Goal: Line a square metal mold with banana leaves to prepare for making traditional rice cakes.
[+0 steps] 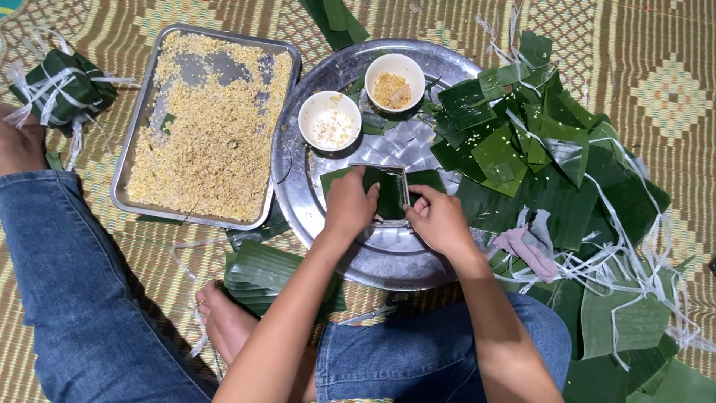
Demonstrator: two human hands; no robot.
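Hands meet over the round metal tray (313, 216): left hand (349, 203) and right hand (440, 221) both pinch the dark green leaf lining (389, 195) of a small square mould (403, 195) sitting squarely between them, each equally near, fingertips pressing inward.

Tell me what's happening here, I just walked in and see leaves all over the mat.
A person sitting on the woven mat has both hands, left hand and right hand, pressing green leaves into a small square mould on a round metal tray. Two white bowls stand behind it, a rectangular tray of yellowish grain to the left, cut leaves to the right, one tied parcel far left.
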